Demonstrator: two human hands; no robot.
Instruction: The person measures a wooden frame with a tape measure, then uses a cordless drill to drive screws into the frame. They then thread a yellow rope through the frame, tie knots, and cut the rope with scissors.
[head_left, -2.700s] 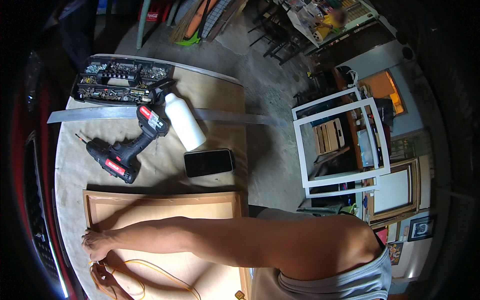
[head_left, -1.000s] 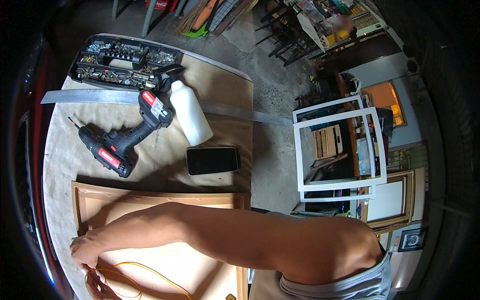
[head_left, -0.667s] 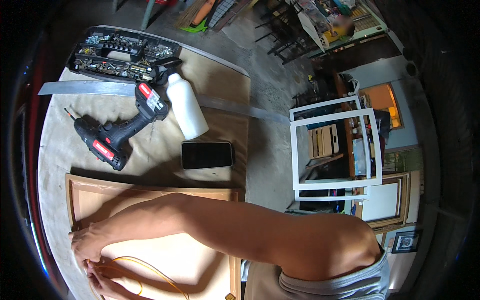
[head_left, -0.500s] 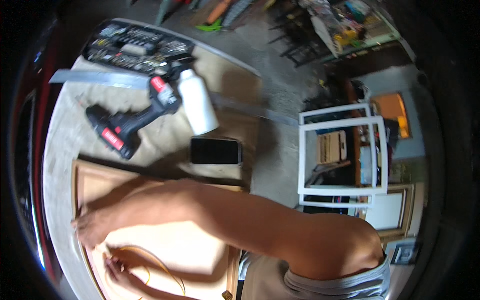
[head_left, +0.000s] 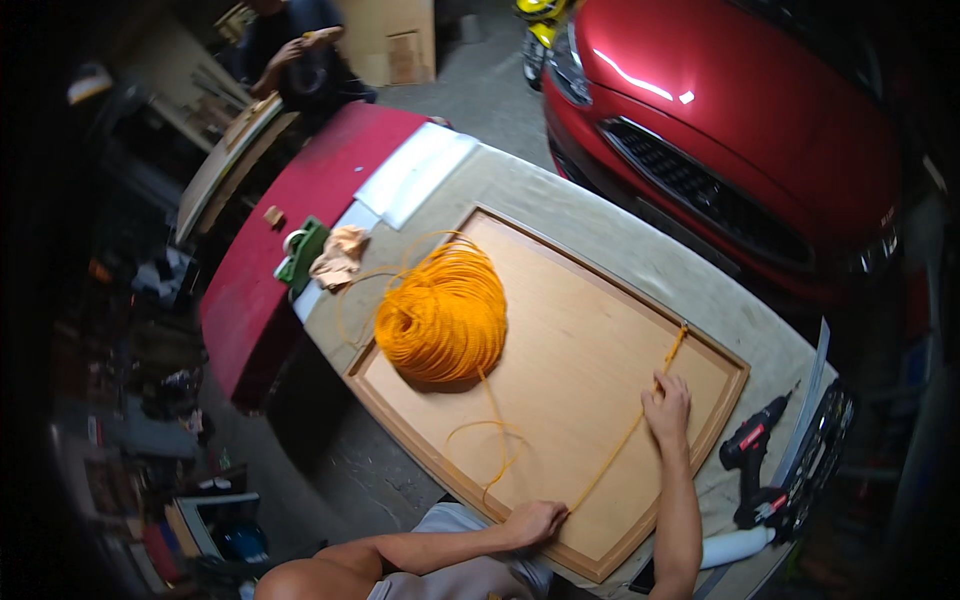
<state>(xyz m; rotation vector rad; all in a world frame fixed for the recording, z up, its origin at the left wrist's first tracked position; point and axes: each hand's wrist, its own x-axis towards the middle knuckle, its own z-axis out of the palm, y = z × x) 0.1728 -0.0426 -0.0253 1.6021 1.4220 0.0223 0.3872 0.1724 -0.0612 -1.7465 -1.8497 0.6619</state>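
A thin yellow-orange cord (head_left: 615,455) runs nearly straight over a framed wooden panel (head_left: 590,340), from the panel's far right edge down to its near edge. My left hand (head_left: 535,522) is closed on the cord's near end, by the front rim. My right hand (head_left: 668,405) pinches the same cord further up, not far from a thicker, knotted-looking piece (head_left: 678,340) at the rim. A big coil of orange cord (head_left: 445,315) rests on the panel's left part, with a loose loop (head_left: 480,430) trailing from it toward me.
Right of the panel lie a cordless drill (head_left: 755,435), a white bottle (head_left: 738,546), a metal strip and a black tool case (head_left: 825,465). A green tape dispenser (head_left: 302,252) and crumpled cloth (head_left: 340,256) sit left. Beyond are a red car (head_left: 720,130) and another person (head_left: 295,55).
The view has swung from the tool side to the whole panel and coil. My hands, close together at the panel's edge before, are now apart with the cord stretched between them.
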